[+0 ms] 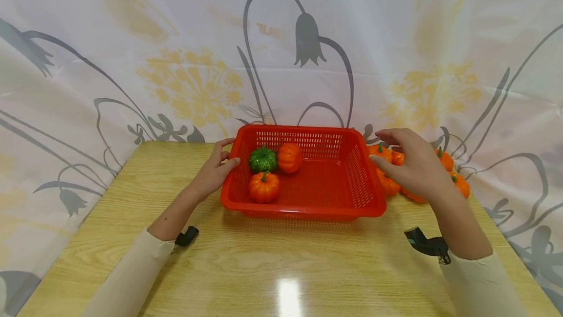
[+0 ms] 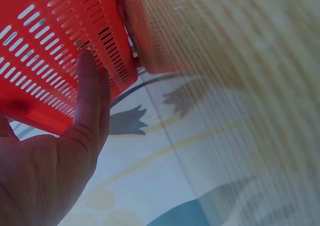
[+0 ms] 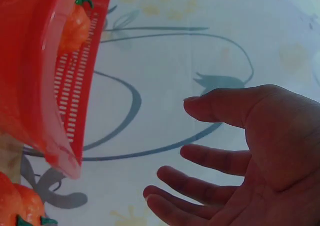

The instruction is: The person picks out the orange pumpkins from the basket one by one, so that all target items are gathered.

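A red plastic basket with slotted walls stands on the table. Inside, at its left end, are a green toy pumpkin and two orange ones, one at the back and one at the front. My left hand holds the left rim, thumb on top; its fingers lie against the slotted outer wall. Just off the right rim, my right hand is spread with nothing in it; the right wrist view shows its thumb and fingers apart from the basket.
Several orange toy pumpkins lie to the right of the basket, partly hidden by the right hand. The wooden table backs onto a flower-printed curtain. A black strap end sticks out at the right wrist.
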`<control>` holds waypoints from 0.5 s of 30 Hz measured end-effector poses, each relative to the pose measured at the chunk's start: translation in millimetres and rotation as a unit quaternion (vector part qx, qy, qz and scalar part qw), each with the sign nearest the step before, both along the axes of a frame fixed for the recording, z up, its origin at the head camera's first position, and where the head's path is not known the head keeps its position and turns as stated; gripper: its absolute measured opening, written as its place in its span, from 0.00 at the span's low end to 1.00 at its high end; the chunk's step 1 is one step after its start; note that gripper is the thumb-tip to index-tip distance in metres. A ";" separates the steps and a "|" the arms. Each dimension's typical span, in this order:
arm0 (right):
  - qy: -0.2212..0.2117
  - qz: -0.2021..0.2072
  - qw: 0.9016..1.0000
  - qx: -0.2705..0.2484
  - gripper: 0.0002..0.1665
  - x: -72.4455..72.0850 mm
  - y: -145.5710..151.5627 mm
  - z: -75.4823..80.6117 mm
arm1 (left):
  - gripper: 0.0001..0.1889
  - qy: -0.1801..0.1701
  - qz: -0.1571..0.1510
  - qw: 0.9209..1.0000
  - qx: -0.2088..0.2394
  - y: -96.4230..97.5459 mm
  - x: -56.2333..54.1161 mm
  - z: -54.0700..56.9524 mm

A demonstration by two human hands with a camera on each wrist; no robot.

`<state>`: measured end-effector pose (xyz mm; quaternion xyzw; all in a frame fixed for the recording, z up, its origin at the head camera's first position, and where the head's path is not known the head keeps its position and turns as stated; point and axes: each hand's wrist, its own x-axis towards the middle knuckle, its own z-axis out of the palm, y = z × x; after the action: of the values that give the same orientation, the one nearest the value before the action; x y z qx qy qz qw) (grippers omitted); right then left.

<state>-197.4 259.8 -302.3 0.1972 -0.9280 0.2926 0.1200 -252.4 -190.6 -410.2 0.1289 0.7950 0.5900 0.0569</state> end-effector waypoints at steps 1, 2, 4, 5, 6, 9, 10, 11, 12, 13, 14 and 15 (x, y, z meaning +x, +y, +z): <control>-0.001 0.003 1.000 0.000 0.33 -1.3 -3.7 2.3 | 0.33 0.000 0.000 1.000 0.000 0.1 -0.2 0.0; 0.000 0.005 1.000 0.004 0.32 -2.7 -7.4 4.6 | 0.34 0.000 -0.001 1.000 0.001 -0.1 -0.1 0.1; 0.004 0.012 1.000 0.010 0.32 -6.1 -14.6 9.4 | 0.34 -0.001 -0.002 1.000 0.002 -0.1 0.1 0.4; 0.003 0.015 1.000 0.014 0.31 -8.1 -18.0 11.7 | 0.34 -0.001 -0.002 1.000 0.002 -0.2 0.1 0.5; 0.003 0.018 1.000 0.017 0.31 -10.6 -21.2 13.5 | 0.34 -0.001 -0.002 1.000 0.002 -0.2 0.1 0.5; -0.004 0.030 0.999 0.031 0.30 -19.4 -30.6 19.6 | 0.33 -0.002 0.001 1.000 0.001 0.1 0.0 0.3; -0.009 0.036 0.999 0.034 0.30 -23.1 -33.6 21.4 | 0.33 -0.003 0.002 1.000 0.000 0.1 0.0 0.2; -0.017 0.040 0.998 0.037 0.30 -27.0 -36.8 23.0 | 0.33 -0.004 0.004 1.000 0.001 0.1 -0.1 0.0; -0.024 0.043 0.998 0.038 0.29 -31.2 -40.0 24.2 | 0.33 -0.005 0.006 1.000 0.001 0.3 0.1 -0.2; -0.031 0.047 0.998 0.040 0.29 -35.5 -43.3 25.4 | 0.33 -0.004 0.006 1.000 0.001 0.2 0.2 -0.3; -0.036 0.051 0.997 0.043 0.28 -40.3 -46.4 26.0 | 0.33 -0.005 0.007 1.000 0.001 0.1 0.4 -0.6; -0.042 0.055 0.997 0.046 0.28 -45.1 -49.4 26.0 | 0.33 -0.003 0.007 1.000 0.000 0.1 0.6 -0.9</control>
<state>-242.5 210.4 -276.4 0.2406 -0.9325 0.2637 0.0559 -251.7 -190.6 -411.1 0.1212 0.7956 0.5910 0.0553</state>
